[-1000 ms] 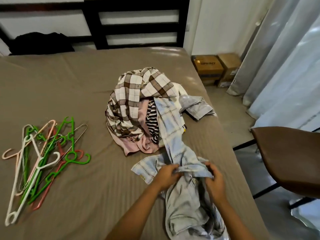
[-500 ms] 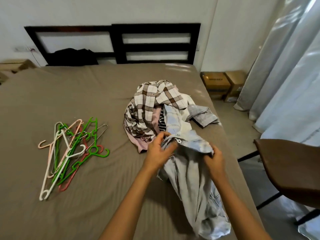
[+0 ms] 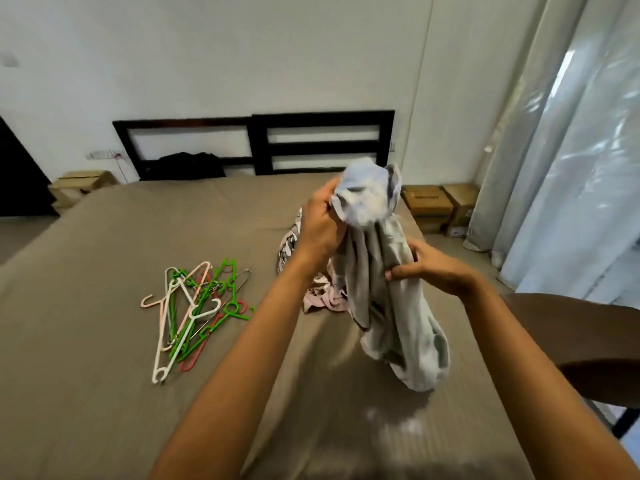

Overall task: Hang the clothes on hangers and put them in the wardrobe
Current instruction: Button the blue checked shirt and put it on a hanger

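Pale shirt [image 3: 389, 306]: left hand [image 3: 320, 225] grips bunched top, right hand [image 3: 427, 270] pinches mid-fabric; best shaken open to find shoulders before hangers [image 3: 199, 311].

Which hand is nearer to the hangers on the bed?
Left. The left hand grips the shirt to the right of the hangers; the right hand holds it farther right.

white wall [image 3: 242, 64], dark slatted headboard [image 3: 322, 116], brown bed [image 3: 104, 254], pale sunlit curtains [image 3: 571, 168], cardboard boxes [image 3: 427, 202]
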`<state>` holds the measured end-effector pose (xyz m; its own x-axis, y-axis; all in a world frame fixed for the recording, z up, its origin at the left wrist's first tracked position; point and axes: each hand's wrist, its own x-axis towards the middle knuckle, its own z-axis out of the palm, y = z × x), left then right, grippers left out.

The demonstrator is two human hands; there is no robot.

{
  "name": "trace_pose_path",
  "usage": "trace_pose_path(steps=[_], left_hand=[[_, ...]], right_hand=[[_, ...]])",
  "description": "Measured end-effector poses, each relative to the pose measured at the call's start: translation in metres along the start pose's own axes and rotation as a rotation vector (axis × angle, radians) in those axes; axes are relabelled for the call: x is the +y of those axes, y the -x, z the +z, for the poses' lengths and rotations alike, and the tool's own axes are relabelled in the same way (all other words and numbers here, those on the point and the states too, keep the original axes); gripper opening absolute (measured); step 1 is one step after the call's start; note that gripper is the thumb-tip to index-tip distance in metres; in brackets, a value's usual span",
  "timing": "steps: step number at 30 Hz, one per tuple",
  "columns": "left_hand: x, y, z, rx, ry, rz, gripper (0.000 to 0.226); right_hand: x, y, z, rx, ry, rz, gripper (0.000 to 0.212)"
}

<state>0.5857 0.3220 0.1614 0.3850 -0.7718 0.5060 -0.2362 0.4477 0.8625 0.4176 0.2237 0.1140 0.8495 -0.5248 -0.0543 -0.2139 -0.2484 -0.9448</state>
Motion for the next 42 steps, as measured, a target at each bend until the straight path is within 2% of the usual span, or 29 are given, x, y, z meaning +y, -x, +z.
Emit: trace_pose_path(steps=[2,4,6,7,9,10,11,12,13,14,16,17,18,20,22,23,25,27,29,30,31,32,34,35,37,39,42], left_hand=[[0.027,0.001,-0.014,0.112,0.0,0.047,0.031],[0.051,0.002,-0.03,0.189,-0.119,0.131,0.029],[0.075,0.006,-0.047,0.214,-0.242,0.205,0.023],[0.087,0.008,-0.054,0.228,-0.275,0.24,0.018],[0.11,0.01,-0.067,0.265,-0.254,0.342,0.01],[0.121,0.01,-0.072,0.28,-0.198,0.383,0.008],[0.129,0.01,-0.077,0.309,-0.145,0.409,0.01],[0.134,0.01,-0.08,0.346,-0.104,0.416,0.012],[0.139,0.01,-0.081,0.379,-0.071,0.382,0.012],[0.138,0.01,-0.081,0.385,-0.036,0.308,0.009],[0.127,0.007,-0.079,0.294,-0.008,0.084,0.017],[0.118,0.006,-0.078,0.237,0.027,-0.049,0.023],[0.104,0.004,-0.077,0.206,0.058,-0.162,0.028],[0.076,0.004,-0.073,0.179,0.002,-0.347,0.041],[0.035,0.007,-0.071,0.18,-0.098,-0.478,0.058],[0.021,0.012,-0.069,0.179,-0.135,-0.537,0.06],[0.004,0.025,-0.067,0.166,-0.198,-0.611,0.041],[-0.012,0.033,-0.072,0.185,-0.334,-0.634,0.029],[-0.031,0.04,-0.081,0.223,-0.397,-0.629,0.031],[-0.038,0.041,-0.085,0.245,-0.422,-0.625,0.033],[-0.044,0.042,-0.089,0.277,-0.436,-0.631,0.034],[-0.051,0.041,-0.093,0.335,-0.421,-0.634,0.034],[-0.062,0.037,-0.1,0.436,-0.381,-0.598,0.03],[-0.063,0.035,-0.102,0.43,-0.402,-0.576,0.03],[-0.069,0.03,-0.107,0.271,-0.58,-0.531,0.033],[-0.079,0.029,-0.114,0.08,-0.84,-0.515,0.048],[-0.09,0.025,-0.125,0.023,-1.09,-0.629,0.066]], right_hand=[[-0.007,0.011,0.007,-0.049,0.089,0.094,0.054],[-0.017,0.024,0.005,0.038,0.135,0.092,0.052],[-0.038,0.042,-0.003,0.157,0.167,-0.018,0.048],[-0.053,0.052,-0.008,0.253,0.186,-0.137,0.038],[-0.089,0.072,-0.011,0.581,0.194,-0.468,0.011],[-0.105,0.079,-0.012,0.792,0.208,-0.639,0.013],[-0.122,0.084,-0.011,0.99,0.218,-0.779,0.024],[-0.133,0.087,-0.014,1.066,0.251,-0.896,0.026],[-0.138,0.088,-0.017,0.974,0.286,-0.947,0.016],[-0.14,0.085,-0.016,0.723,0.287,-0.879,0.009],[-0.137,0.073,-0.006,0.061,-0.005,-0.587,0.045],[-0.125,0.06,0.006,-0.12,-0.197,-0.445,0.053],[-0.109,0.044,0.02,-0.197,-0.361,-0.324,0.056],[-0.07,0.012,0.053,-0.132,-0.476,-0.093,0.045],[-0.028,-0.007,0.091,-0.134,-0.317,0.041,0.037],[-0.01,-0.01,0.108,-0.179,-0.224,0.092,0.031],[0.024,-0.013,0.128,-0.172,-0.04,0.142,0.01],[0.052,-0.017,0.129,0.085,0.177,0.126,0.024],[0.074,-0.017,0.117,0.404,0.458,0.146,0.024],[0.083,-0.014,0.112,0.497,0.641,0.175,0.023],[0.095,-0.01,0.106,0.513,0.77,0.2,0.025],[0.106,-0.006,0.099,0.458,0.836,0.24,0.033],[0.126,0.001,0.092,0.225,0.819,0.378,0.047],[0.136,0.004,0.093,0.106,0.742,0.426,0.045],[0.143,0.008,0.091,-0.042,0.608,0.478,0.031],[0.14,0.007,0.076,-0.076,0.602,0.556,0.015],[0.116,0.005,0.023,0.006,0.377,0.698,0.012]])
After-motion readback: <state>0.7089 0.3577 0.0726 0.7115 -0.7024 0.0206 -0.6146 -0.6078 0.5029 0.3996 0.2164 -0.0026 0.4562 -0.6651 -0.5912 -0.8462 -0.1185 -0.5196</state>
